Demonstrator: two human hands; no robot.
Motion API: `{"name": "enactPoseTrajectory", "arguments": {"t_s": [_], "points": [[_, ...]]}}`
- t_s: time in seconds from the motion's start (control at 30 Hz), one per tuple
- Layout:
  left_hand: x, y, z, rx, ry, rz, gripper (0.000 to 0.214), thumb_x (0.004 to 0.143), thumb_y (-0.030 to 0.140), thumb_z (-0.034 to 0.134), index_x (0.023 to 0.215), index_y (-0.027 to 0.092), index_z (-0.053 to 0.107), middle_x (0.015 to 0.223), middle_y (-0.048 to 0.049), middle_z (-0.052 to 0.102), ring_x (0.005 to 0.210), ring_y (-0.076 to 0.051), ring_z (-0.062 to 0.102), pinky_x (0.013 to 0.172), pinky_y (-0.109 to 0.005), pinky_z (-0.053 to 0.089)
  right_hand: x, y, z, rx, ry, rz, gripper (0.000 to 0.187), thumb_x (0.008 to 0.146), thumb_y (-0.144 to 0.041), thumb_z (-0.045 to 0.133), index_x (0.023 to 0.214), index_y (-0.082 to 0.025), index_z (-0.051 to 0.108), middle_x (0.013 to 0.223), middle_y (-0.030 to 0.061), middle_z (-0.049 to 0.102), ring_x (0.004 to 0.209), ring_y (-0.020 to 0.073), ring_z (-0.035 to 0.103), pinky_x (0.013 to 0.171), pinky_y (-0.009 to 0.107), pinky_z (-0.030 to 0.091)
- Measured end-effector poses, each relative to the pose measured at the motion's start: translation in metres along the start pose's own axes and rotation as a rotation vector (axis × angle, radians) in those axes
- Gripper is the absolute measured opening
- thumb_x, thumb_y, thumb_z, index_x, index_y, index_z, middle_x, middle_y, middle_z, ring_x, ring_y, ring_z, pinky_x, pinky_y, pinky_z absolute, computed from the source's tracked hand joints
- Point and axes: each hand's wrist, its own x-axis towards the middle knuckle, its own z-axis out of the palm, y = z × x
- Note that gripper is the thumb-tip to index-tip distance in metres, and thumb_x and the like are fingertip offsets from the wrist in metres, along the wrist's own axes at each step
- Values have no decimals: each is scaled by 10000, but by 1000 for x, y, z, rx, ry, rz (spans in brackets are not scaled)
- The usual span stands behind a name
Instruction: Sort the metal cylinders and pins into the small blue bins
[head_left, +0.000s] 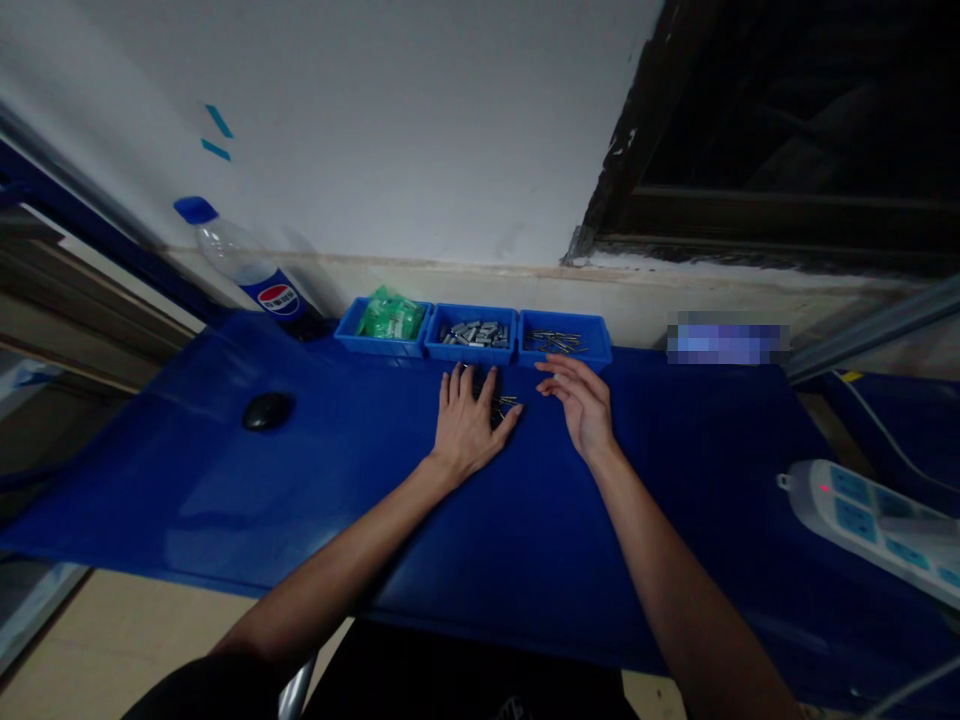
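Note:
My left hand lies palm down on the blue table, its fingers spread over a small pile of thin metal pieces, partly hidden under it. To its right, my right hand hovers in front of the right bin with loosely bent fingers and nothing visible in them. Three blue bins stand in a row behind the hands. Thin, screw-like metal pieces lie in the right one, short silver cylinders in the middle one, and a green plastic bag in the left one.
A cola bottle stands at the back left, with a black computer mouse in front of it. On the right lies a white power strip with a red light. A blurred-out item is at the back right, and a wall rises behind the table.

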Motion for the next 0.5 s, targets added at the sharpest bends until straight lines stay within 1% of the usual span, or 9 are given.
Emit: {"name": "enactPoseTrajectory", "arguments": {"t_s": [0.1, 0.17, 0.23, 0.3, 0.4, 0.5], "points": [[2, 3, 0, -62, -11, 99, 633, 1050, 546, 512, 1513, 115, 535, 1472, -227, 524, 1468, -390, 456, 1281, -608, 325, 1, 2, -2, 8, -6, -3, 261, 873, -278, 711, 1114, -236, 802, 1084, 77, 820, 797, 203, 720, 792, 377, 552], [5, 7, 0, -103, -34, 162, 571, 1066, 483, 496, 1490, 103, 545, 1438, -220, 535, 1421, -364, 494, 1260, -579, 377, 1, 3, -3, 6, 1, -5, 255, 868, -284, 715, 1103, -233, 798, 1065, 75, 820, 783, 200, 717, 792, 377, 557], [9, 13, 1, -134, -61, 211, 525, 1076, 418, 479, 1467, 76, 554, 1420, -227, 535, 1409, -356, 493, 1243, -554, 411, 1, 4, -3, -6, 7, -10, 245, 868, -288, 715, 1094, -232, 792, 1048, 75, 820, 775, 201, 716, 796, 383, 563], [14, 18, 4, -144, -82, 253, 477, 1083, 354, 453, 1446, 66, 567, 1389, -227, 551, 1409, -354, 482, 1230, -554, 427, 0, 3, -3, -25, 14, -17, 241, 870, -285, 706, 1093, -235, 783, 1042, 76, 819, 776, 206, 717, 806, 394, 567], [23, 23, 10, -143, -94, 319, 410, 1084, 277, 436, 1411, 95, 605, 1362, -201, 583, 1418, -348, 470, 1223, -561, 437, 0, 3, -3, -35, 43, -23, 235, 862, -288, 699, 1077, -233, 777, 1024, 81, 816, 772, 213, 712, 818, 408, 572], [31, 23, 13, -170, -103, 386, 363, 1080, 246, 458, 1349, 106, 660, 1345, -176, 625, 1426, -343, 458, 1219, -539, 448, 0, 2, -2, -8, 85, -25, 215, 844, -290, 718, 1040, -232, 785, 981, 76, 811, 754, 210, 705, 800, 399, 572]]}}
